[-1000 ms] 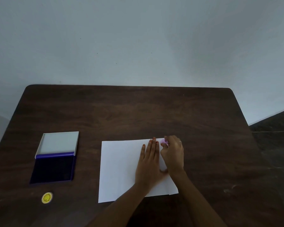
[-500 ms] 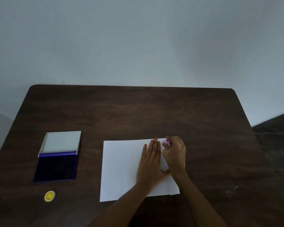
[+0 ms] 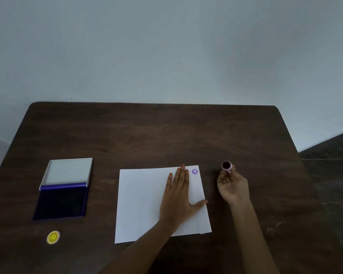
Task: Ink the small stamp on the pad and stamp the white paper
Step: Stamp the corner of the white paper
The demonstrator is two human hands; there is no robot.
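Now we have the small stamp [image 3: 226, 166] pinched in our right hand [image 3: 233, 184], lifted clear of the white paper [image 3: 147, 204] and turned so its dark inked face looks up at us. It sits over bare table, just off the sheet's right edge at about three o'clock from the mark. Our left hand [image 3: 177, 196] lies flat and open on the right half of the sheet, grasping nothing, only pinning it. A purple print [image 3: 194, 171] shows in the paper's top right corner, around one o'clock from the left fingertips.

We judge the stamping done and this a check of the stamp face. To do it well, we should keep the left palm down until the stamp is well away, so the sheet cannot drag, and keep wet ink off our fingers and off the print.

The ink pad [image 3: 62, 202] lies open at nine o'clock from the paper, well apart, its pale lid [image 3: 68, 171] folded back. A yellow round piece [image 3: 53, 237] rests at six o'clock from the pad. The table [image 3: 166, 135] is dark wood grain, rounded at the far corners, against a plain pale wall [image 3: 166, 56]; dim floor shows at the right.
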